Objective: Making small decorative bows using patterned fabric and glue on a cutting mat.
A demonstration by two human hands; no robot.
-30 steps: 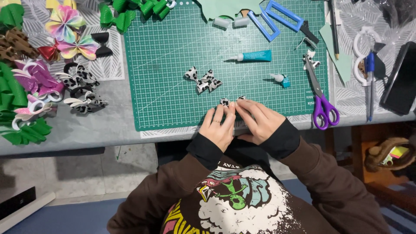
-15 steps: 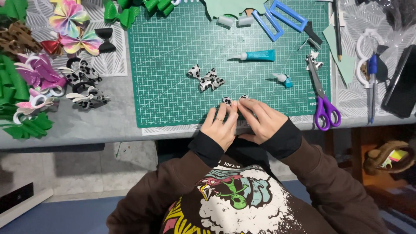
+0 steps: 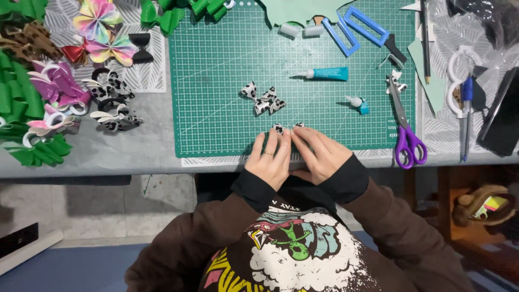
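Observation:
My left hand point(image 3: 270, 159) and my right hand point(image 3: 319, 154) rest side by side at the near edge of the green cutting mat point(image 3: 216, 92). Together their fingertips press a small black-and-white spotted strip point(image 3: 286, 128), which pokes out between them; most of it is hidden under the fingers. A finished black-and-white spotted bow point(image 3: 263, 100) lies on the mat just beyond my hands. A teal glue tube point(image 3: 327, 73) and a small glue bottle point(image 3: 358, 104) lie farther right.
Purple-handled scissors point(image 3: 404, 127) lie at the mat's right edge. Several finished bows in green, pink, rainbow and spotted patterns point(image 3: 65, 86) crowd the left side. Blue frame pieces point(image 3: 357, 27), pens point(image 3: 466, 108) and a black device point(image 3: 503, 116) sit at the right.
My hands have stayed on the spotted strip at the mat's near edge with only small finger shifts. The view has drifted slightly.

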